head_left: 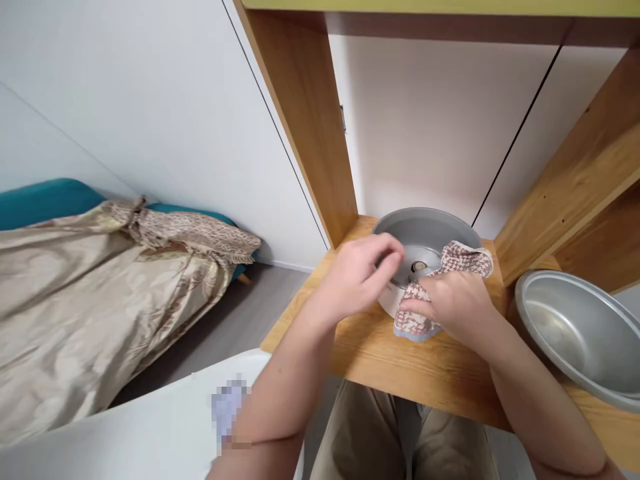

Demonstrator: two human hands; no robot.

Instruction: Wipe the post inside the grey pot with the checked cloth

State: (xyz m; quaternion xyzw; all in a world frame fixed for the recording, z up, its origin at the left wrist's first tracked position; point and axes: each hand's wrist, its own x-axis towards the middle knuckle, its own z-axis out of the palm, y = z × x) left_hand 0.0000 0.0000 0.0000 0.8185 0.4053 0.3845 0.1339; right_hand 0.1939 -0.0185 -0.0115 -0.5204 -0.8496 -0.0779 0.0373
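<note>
Brown-and-cream cloth (465,259), probably soft and light, best held bunched mid-length, is clasped in the right hand (455,303), grey pot (425,225) just beyond that grip; alongside, the left hand (357,273) curves loosely, seemingly empty.

Reddish-brn & off-wht mottled cloth (414,313), gry-blue hem (419,335); gry basin (425,223); lt-brn grained tabletop (370,347)

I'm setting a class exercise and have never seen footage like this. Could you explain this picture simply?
There is no machine: these are a person's bare hands, seen by a camera worn on their head, looking forward and down. The right hand holds a patterned cloth at a round grey container. The left hand, its fingers curled, is at the container's left side, with nothing visible in it. The container stands on a wooden surface; to its right is a silver metal bowl.
</note>
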